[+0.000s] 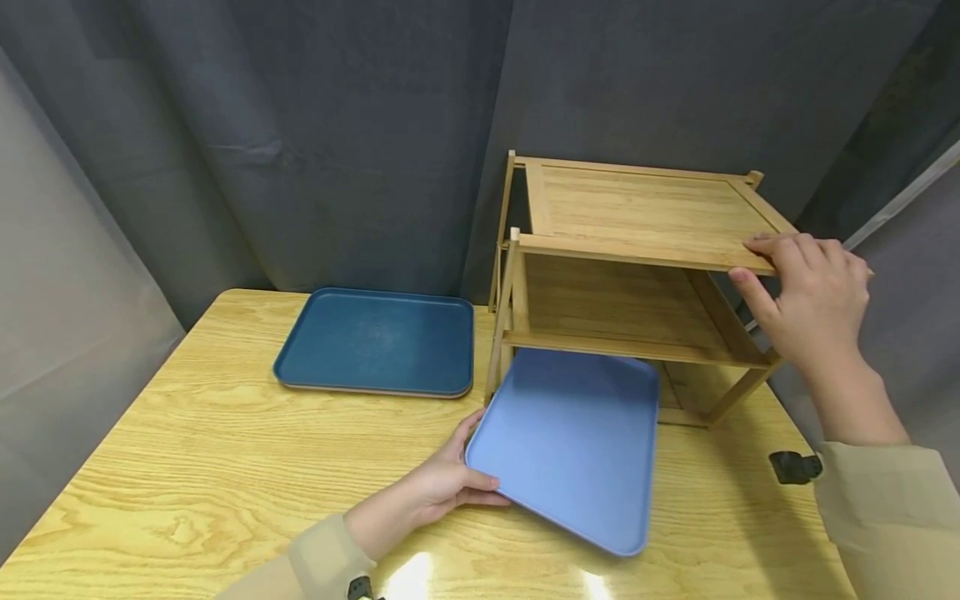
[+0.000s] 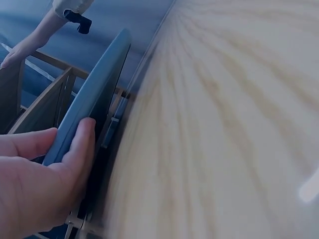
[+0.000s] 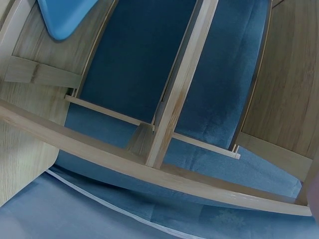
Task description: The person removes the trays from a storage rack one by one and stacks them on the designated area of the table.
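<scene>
My left hand (image 1: 442, 487) grips the near left corner of a light blue tray (image 1: 570, 442), thumb on top and fingers underneath. The tray is tilted, its far edge lying at the foot of a two-tier bamboo rack (image 1: 637, 217), below the lower shelf. My right hand (image 1: 806, 292) holds the front right corner of the rack's top shelf, fingers above and thumb below. In the left wrist view my left hand (image 2: 45, 169) pinches the tray's rim (image 2: 94, 84). The right wrist view shows the rack's slats (image 3: 179, 84) and one corner of the light blue tray (image 3: 65, 17).
A dark teal tray (image 1: 378, 342) lies flat on the wooden table (image 1: 225, 467), left of the rack. Dark curtains close off the back and both sides. The rack stands at the table's far right corner, near the edge.
</scene>
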